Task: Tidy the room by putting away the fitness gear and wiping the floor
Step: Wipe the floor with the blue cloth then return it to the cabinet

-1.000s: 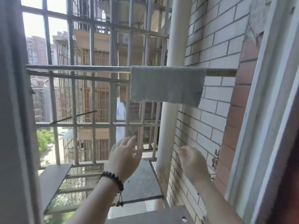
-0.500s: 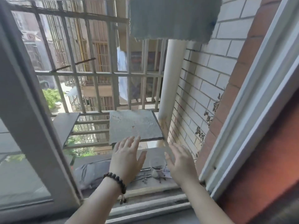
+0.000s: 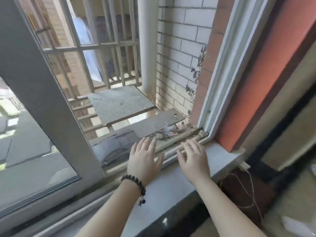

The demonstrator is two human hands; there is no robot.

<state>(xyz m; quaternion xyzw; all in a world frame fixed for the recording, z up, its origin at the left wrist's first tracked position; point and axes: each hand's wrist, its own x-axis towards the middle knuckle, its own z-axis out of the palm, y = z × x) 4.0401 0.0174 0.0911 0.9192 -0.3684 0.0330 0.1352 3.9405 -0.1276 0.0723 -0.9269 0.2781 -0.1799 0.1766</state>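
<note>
Both my hands are stretched out over a grey window sill at an open window. My left hand, with a dark bead bracelet on its wrist, is open with fingers spread and holds nothing. My right hand is open too, fingers apart, just above the sill's window track. The grey cloth that hung on the rail outside is out of view now. No fitness gear shows.
Outside, a clear plastic cup stands on a plank beside debris. A stone slab lies on the metal window grille. A white pipe runs along the brick wall. The sliding window frame stands left; thin cord hangs right.
My view has dropped from the hung cloth down to the sill. Both empty hands have drawn back from outside the window toward the sill, still open.
</note>
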